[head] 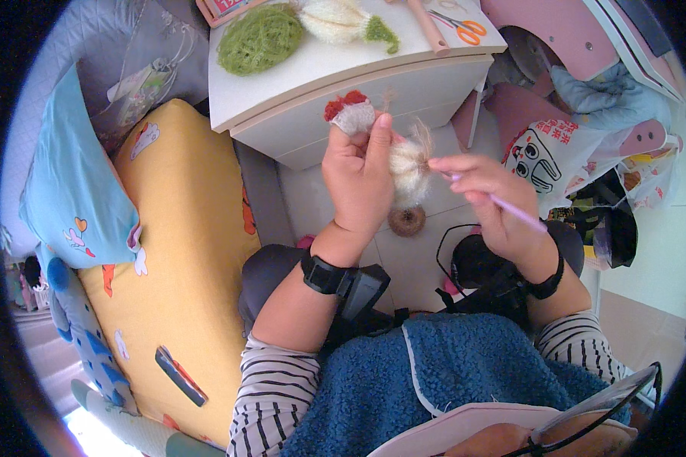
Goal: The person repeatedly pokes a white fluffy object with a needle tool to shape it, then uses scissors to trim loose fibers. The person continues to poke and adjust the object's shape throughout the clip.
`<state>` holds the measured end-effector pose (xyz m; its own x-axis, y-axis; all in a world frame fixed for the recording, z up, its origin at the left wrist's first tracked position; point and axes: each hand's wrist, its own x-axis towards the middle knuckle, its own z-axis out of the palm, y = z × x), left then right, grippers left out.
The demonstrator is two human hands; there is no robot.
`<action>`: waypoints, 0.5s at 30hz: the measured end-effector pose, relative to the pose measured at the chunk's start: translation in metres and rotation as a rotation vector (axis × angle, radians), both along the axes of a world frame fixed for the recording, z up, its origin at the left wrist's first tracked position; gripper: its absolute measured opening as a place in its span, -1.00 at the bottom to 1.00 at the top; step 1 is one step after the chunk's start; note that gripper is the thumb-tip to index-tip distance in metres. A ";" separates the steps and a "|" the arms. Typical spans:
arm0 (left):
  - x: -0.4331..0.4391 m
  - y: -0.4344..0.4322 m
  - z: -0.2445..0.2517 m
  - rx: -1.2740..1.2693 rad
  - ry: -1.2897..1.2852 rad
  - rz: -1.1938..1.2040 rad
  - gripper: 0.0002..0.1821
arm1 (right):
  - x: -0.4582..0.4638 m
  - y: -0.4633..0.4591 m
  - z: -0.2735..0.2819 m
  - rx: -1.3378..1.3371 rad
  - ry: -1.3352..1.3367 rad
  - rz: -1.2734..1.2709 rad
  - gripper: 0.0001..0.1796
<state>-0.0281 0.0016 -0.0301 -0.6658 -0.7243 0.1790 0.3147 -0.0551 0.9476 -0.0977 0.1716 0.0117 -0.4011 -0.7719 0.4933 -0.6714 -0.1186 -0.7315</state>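
Observation:
My left hand (357,163) grips a small crocheted piece with a grey-white and red end (351,112) above the fingers. A fluffy cream yarn part (410,171) sticks out on the hand's right side, with thin brown strands at its tip. In my right hand (491,197) is a light purple crochet hook (517,213), its front end by the brown strands. Fingertips of that hand touch the cream part's edge. Below, on the tiled floor, lies a brown yarn ball (407,221) with a hollow centre.
A white drawer cabinet (297,108) stands ahead, bearing green yarn (260,39), a cream-and-green fluffy crocheted piece (343,23) and orange-handled scissors (470,31). To the left is a yellow-covered bed (188,228) with a blue pillow (83,188). Plastic bags (549,154) stand right.

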 end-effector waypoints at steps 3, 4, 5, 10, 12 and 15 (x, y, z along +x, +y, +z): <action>0.000 0.001 -0.001 -0.011 0.017 -0.007 -0.87 | 0.001 -0.001 -0.001 0.001 -0.057 -0.023 -0.89; 0.000 0.001 -0.001 -0.026 0.018 -0.009 -0.88 | 0.001 -0.001 -0.001 0.036 0.010 -0.021 -0.89; -0.001 0.001 -0.002 -0.037 0.016 -0.013 -0.88 | 0.001 -0.001 -0.001 0.052 0.077 -0.017 -0.89; 0.001 0.001 -0.005 -0.094 -0.008 0.006 -0.88 | -0.003 -0.004 -0.004 0.006 0.015 -0.056 -0.89; 0.001 0.001 -0.005 -0.116 -0.022 0.003 -0.90 | -0.002 -0.004 -0.004 0.036 0.084 -0.043 -0.88; 0.001 0.002 -0.004 -0.102 -0.025 -0.011 -0.90 | 0.001 -0.005 -0.006 0.008 -0.159 -0.030 -0.88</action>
<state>-0.0270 0.0035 -0.0342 -0.6786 -0.6959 0.2351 0.2911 0.0391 0.9559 -0.0965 0.1670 0.0061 -0.4967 -0.7618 0.4159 -0.5505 -0.0940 -0.8295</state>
